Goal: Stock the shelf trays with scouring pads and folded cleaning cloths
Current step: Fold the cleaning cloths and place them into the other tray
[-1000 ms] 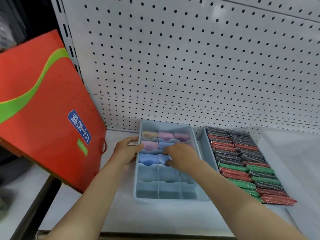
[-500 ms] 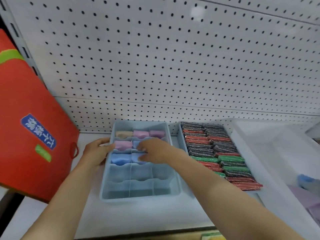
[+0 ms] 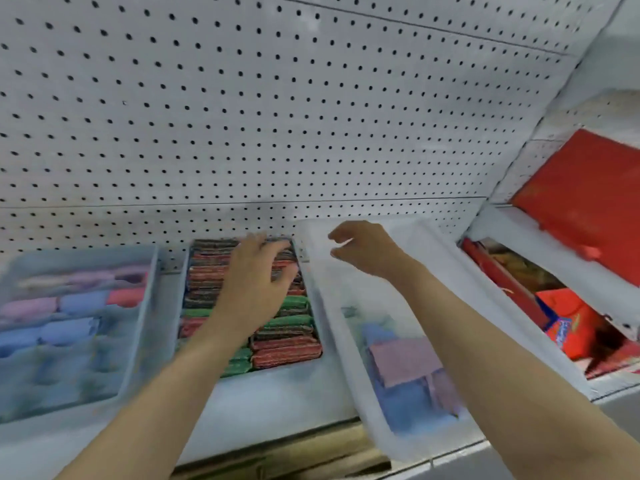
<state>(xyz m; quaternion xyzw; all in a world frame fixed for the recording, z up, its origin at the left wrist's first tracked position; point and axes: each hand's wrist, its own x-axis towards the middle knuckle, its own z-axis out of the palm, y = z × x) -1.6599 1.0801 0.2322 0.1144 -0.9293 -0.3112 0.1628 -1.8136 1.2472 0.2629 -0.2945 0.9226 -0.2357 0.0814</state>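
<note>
Left arm: your forearm was bare from the lower edge of the view up to the wrist, with no sleeve showing.
Right arm: yours was bare along its whole visible length as well, no cuff in view.
Left hand (image 3: 254, 289): you wore no glove, and no ring or watch could be made out through the blur.
Right hand (image 3: 367, 251): ungloved too; the wrist carried no band or strap that showed.
</note>
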